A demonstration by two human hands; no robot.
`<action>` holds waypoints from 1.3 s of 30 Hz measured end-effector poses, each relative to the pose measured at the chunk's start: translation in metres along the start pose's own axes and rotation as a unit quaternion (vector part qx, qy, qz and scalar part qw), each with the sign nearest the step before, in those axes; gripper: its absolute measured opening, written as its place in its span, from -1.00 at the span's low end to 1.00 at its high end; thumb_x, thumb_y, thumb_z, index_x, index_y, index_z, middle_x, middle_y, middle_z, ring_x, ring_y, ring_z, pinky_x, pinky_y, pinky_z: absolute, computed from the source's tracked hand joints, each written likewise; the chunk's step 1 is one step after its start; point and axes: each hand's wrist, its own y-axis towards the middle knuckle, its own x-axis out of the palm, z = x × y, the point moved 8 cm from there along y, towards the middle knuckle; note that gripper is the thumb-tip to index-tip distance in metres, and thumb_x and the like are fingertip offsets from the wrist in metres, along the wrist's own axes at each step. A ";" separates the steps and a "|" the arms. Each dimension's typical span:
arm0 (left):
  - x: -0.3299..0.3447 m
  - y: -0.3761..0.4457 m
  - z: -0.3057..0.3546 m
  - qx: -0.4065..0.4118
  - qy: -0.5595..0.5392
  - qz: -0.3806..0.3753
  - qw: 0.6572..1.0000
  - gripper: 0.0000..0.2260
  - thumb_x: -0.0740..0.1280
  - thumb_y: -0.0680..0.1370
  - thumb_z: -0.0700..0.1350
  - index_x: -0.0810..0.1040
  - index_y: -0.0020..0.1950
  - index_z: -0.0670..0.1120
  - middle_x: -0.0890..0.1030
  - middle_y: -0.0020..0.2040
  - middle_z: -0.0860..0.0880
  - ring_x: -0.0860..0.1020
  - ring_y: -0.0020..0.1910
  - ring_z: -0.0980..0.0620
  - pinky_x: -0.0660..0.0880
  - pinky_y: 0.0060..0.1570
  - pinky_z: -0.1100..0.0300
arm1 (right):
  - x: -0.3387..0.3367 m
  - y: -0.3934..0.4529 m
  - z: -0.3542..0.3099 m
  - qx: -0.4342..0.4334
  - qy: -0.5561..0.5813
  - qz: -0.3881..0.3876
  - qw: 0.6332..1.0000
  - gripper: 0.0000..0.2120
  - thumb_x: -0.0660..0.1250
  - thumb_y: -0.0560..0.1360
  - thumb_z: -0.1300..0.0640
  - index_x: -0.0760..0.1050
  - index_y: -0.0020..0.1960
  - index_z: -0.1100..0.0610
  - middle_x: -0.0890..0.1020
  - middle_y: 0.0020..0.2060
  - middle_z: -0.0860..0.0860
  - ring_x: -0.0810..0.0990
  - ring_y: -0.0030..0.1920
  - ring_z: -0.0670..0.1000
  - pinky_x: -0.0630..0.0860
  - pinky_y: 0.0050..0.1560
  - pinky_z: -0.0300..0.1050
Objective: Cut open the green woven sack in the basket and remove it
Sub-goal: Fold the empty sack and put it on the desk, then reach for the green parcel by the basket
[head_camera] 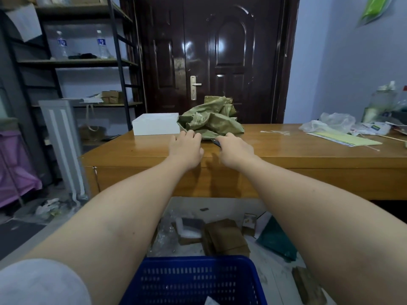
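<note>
The crumpled green woven sack (pixel 210 119) lies on the wooden desk (pixel 286 148), in front of the dark door. My left hand (pixel 184 147) reaches to the sack's near left edge, and its fingertips pinch the fabric. My right hand (pixel 235 147) sits at the sack's near right edge, curled around a thin dark tool (pixel 217 143) whose tip points toward the sack. The blue plastic basket (pixel 193 280) stands on the floor directly below me, between my forearms; only a white scrap shows inside it.
A white box (pixel 156 124) sits on the desk just left of the sack. Plastic bags and papers (pixel 343 130) cover the desk's right end. Cardboard pieces and foam (pixel 220 234) litter the floor by the basket. Metal shelving (pixel 77 62) stands at left.
</note>
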 end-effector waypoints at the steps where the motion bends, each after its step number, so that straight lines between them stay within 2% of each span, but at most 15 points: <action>1: -0.002 -0.004 0.001 0.000 -0.002 -0.008 1.000 -0.66 0.16 0.60 0.00 0.43 0.35 -0.05 0.48 0.32 -0.08 0.41 0.31 -0.12 0.37 0.24 -0.03 | -0.002 -0.005 -0.001 0.000 -0.001 -0.003 1.000 -0.63 0.12 0.59 0.20 0.40 0.37 0.04 0.46 0.20 0.06 0.46 0.23 0.16 0.41 -0.06 0.01; 9: -0.012 -0.042 0.013 0.006 -0.008 -0.056 0.998 -0.68 0.15 0.61 0.00 0.44 0.32 -0.06 0.47 0.32 -0.10 0.40 0.32 -0.13 0.35 0.23 -0.04 | -0.014 -0.048 -0.001 -0.009 -0.019 -0.022 1.000 -0.66 0.14 0.57 0.23 0.43 0.30 0.02 0.48 0.17 0.05 0.48 0.21 0.16 0.41 -0.10 0.00; 13: -0.019 -0.061 0.028 0.013 -0.018 -0.064 0.998 -0.68 0.15 0.62 0.01 0.44 0.32 -0.07 0.47 0.31 -0.10 0.41 0.31 -0.14 0.37 0.21 -0.05 | -0.019 -0.073 0.007 -0.007 -0.028 -0.027 0.999 -0.69 0.16 0.58 0.22 0.45 0.28 0.04 0.49 0.13 0.07 0.51 0.13 0.15 0.43 -0.13 -0.01; 19: -0.023 -0.095 0.070 0.040 -0.047 -0.095 0.994 -0.69 0.15 0.62 0.01 0.45 0.31 -0.07 0.47 0.30 -0.12 0.43 0.28 -0.16 0.38 0.22 -0.08 | -0.024 -0.120 0.037 0.013 -0.027 -0.058 0.998 -0.68 0.15 0.57 0.26 0.45 0.27 0.04 0.50 0.09 0.08 0.51 0.06 0.15 0.46 -0.11 0.02; 23: -0.015 -0.119 0.108 0.058 -0.069 -0.118 0.989 -0.68 0.16 0.62 0.01 0.46 0.32 -0.06 0.48 0.29 -0.12 0.45 0.28 -0.17 0.41 0.21 -0.09 | -0.021 -0.153 0.068 0.036 -0.026 -0.081 0.996 -0.71 0.13 0.57 0.25 0.47 0.20 0.03 0.53 0.07 0.08 0.54 0.02 0.16 0.52 -0.03 0.07; 30: 0.026 -0.152 0.189 0.122 -0.121 -0.185 0.968 -0.72 0.20 0.62 0.05 0.46 0.28 -0.02 0.50 0.22 -0.09 0.51 0.15 -0.14 0.50 0.07 -0.04 | 0.010 -0.197 0.137 0.098 -0.056 -0.138 0.984 -0.77 0.15 0.59 0.22 0.44 0.19 0.01 0.58 0.06 0.09 0.53 -0.05 0.14 0.52 -0.06 0.05; 35: 0.074 -0.171 0.235 0.140 -0.183 -0.235 0.944 -0.77 0.24 0.61 0.05 0.46 0.20 -0.02 0.51 0.18 -0.06 0.52 0.11 -0.11 0.49 0.00 0.00 | 0.047 -0.223 0.185 0.133 -0.049 -0.184 0.973 -0.81 0.13 0.59 0.24 0.42 0.15 0.06 0.56 0.06 0.12 0.48 -0.11 0.16 0.43 -0.16 0.01; 37: 0.097 -0.181 0.252 0.153 -0.206 -0.256 0.932 -0.74 0.31 0.58 0.06 0.45 0.20 -0.02 0.54 0.15 -0.04 0.53 0.10 -0.09 0.50 0.00 -0.01 | 0.070 -0.232 0.203 0.144 -0.046 -0.192 0.970 -0.83 0.15 0.60 0.20 0.43 0.15 0.07 0.57 0.09 0.12 0.52 -0.04 0.19 0.43 -0.14 0.01; 39: 0.119 -0.191 0.267 0.175 -0.218 -0.283 0.917 -0.64 0.38 0.53 0.07 0.43 0.26 -0.02 0.54 0.16 -0.01 0.53 0.10 -0.06 0.50 0.03 -0.02 | 0.097 -0.239 0.221 0.164 -0.048 -0.205 0.964 -0.75 0.18 0.59 0.17 0.46 0.25 0.06 0.57 0.13 0.11 0.56 0.09 0.18 0.43 -0.10 0.00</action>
